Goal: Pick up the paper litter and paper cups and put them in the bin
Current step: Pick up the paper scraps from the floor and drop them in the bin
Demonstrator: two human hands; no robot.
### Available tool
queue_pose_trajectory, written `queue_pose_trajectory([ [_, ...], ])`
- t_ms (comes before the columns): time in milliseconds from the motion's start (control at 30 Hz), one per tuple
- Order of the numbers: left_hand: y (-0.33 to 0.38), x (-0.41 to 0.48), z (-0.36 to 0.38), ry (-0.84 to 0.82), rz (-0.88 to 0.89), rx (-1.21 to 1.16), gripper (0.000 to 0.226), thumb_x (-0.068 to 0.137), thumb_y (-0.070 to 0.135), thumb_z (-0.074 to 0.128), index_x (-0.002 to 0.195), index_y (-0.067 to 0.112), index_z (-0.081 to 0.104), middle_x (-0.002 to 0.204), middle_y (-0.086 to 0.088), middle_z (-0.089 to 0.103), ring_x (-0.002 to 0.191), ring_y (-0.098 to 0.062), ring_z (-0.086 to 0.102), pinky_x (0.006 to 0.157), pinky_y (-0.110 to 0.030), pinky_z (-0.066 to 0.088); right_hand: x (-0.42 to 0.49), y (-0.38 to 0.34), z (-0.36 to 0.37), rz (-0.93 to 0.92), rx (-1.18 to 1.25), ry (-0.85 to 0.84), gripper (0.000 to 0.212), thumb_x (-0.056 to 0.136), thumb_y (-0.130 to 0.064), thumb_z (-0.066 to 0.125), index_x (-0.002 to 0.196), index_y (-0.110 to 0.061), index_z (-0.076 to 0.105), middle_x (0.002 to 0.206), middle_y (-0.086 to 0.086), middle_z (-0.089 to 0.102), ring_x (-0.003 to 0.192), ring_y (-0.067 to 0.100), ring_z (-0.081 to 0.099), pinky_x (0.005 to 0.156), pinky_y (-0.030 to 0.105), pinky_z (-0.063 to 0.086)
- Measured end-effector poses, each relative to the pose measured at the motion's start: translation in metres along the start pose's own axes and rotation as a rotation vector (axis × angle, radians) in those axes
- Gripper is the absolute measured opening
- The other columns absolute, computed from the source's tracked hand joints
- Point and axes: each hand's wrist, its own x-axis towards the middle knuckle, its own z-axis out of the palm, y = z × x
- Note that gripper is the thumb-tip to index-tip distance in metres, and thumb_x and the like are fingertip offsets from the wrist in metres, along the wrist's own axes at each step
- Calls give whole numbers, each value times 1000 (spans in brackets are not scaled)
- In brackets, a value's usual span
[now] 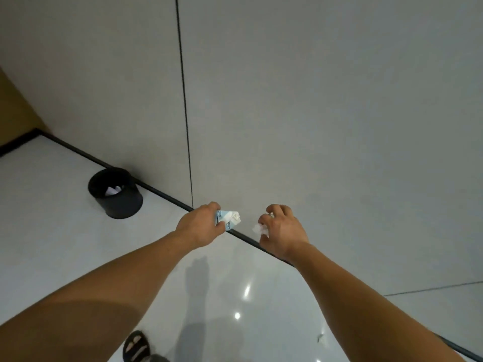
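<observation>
Left hand: your left hand [200,226] is out in front of you, fingers curled tight round a crushed cup [230,218], blue and white; probably a paper one, the blur hides detail.
Right hand: your right hand [283,228] is level with the left and near it, fingers bent, pinching 1 white paper wad [260,229] against the thumb.
Bin: the black bin [116,193] stands upright on the glossy floor [52,231], close to the wall's dark skirting, well to the left of both hands.
Bin contents: white paper scrap [113,190] lies inside.
Lower edge: 1 dark sandal [137,347] on the floor.
</observation>
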Motion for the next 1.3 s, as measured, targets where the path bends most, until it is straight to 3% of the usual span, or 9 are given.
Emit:
queue_pose_trajectory([
  [167,-119,-16,-76,70,-77,15,41,89,43,56,124,23,49,116,-2,63,95,-21,61,70,-28,43,58,-119,-25,-113,-7,29,45,87,-32,56,132,-25,54,144,-2,37,135,23,27,100,32,40],
  [467,-289,-26,-179,141,-262,28,45,90,40,54,129,19,47,117,-7,61,104,-26,58,80,-34,49,174,-301,-45,-348,-4,99,45,85,-35,58,130,-25,56,141,-2,41,131,23,31,98,31,43],
  [667,-353,7,-211,143,-330,-1,44,91,39,55,128,16,48,116,-8,62,101,-26,60,85,-38,51,257,-363,-44,-434,-5,50,46,84,-34,58,130,-23,56,141,0,39,130,25,31,99,36,44],
  [800,-393,47,-238,162,-372,-10,44,92,38,54,129,16,46,118,-9,61,102,-26,59,82,-33,49,326,-395,-44,-491,29,41,47,84,-33,60,129,-23,57,140,0,40,130,24,31,96,33,44],
  [1033,-447,120,-283,150,-483,14,46,92,41,53,131,18,44,120,-8,60,103,-26,60,86,-35,51,434,-441,-51,-562,82,-8,47,83,-32,61,128,-23,57,137,1,41,128,25,33,98,32,41],
  [1300,-517,201,-296,49,-436,-15,46,91,40,53,131,18,44,118,-8,61,102,-26,60,81,-34,50,523,-477,-28,-513,29,-135,49,83,-33,62,130,-22,55,138,3,40,128,26,33,97,33,44],
])
